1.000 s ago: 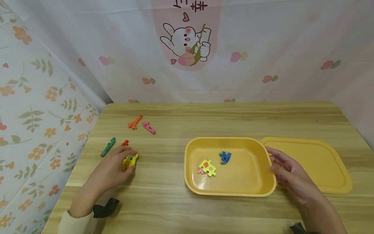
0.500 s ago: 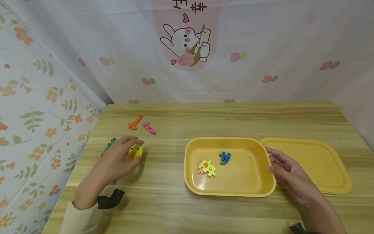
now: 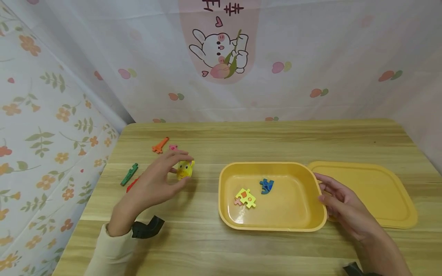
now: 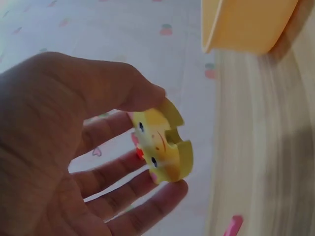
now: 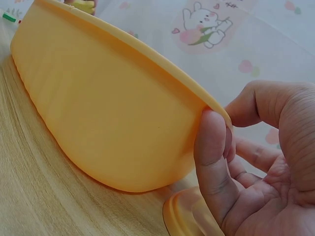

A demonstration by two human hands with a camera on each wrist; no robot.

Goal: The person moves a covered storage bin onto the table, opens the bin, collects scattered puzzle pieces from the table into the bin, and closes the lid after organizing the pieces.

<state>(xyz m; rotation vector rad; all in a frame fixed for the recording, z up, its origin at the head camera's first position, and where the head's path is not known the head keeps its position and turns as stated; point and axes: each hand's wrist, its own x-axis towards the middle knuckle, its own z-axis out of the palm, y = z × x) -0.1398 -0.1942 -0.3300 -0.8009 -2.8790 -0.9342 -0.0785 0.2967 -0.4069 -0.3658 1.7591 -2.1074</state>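
Note:
My left hand (image 3: 155,186) pinches a yellow puzzle piece (image 3: 184,170) above the left part of the table. The left wrist view shows an animal face and a notched edge on this yellow piece (image 4: 167,160), held between thumb and fingertips. At the right end of a yellow plastic box (image 3: 281,211), my right hand (image 3: 347,207) grips the rim, thumb on one side and fingers on the other in the right wrist view. Inside the box lie a yellow-green puzzle piece (image 3: 246,198), a small salmon one (image 3: 237,201) partly beneath it, and a blue one (image 3: 266,186).
On the left side of the wooden table lie an orange piece (image 3: 160,145), a green piece (image 3: 129,174), a pink piece (image 3: 173,147) and a red piece (image 3: 132,184), the last two partly behind the left hand. A yellow lid (image 3: 373,195) lies right of the box.
My left hand has lifted the yellow puzzle piece and carried it right and away from me, uncovering the green piece and part of the red one. The right hand and box have stayed put.

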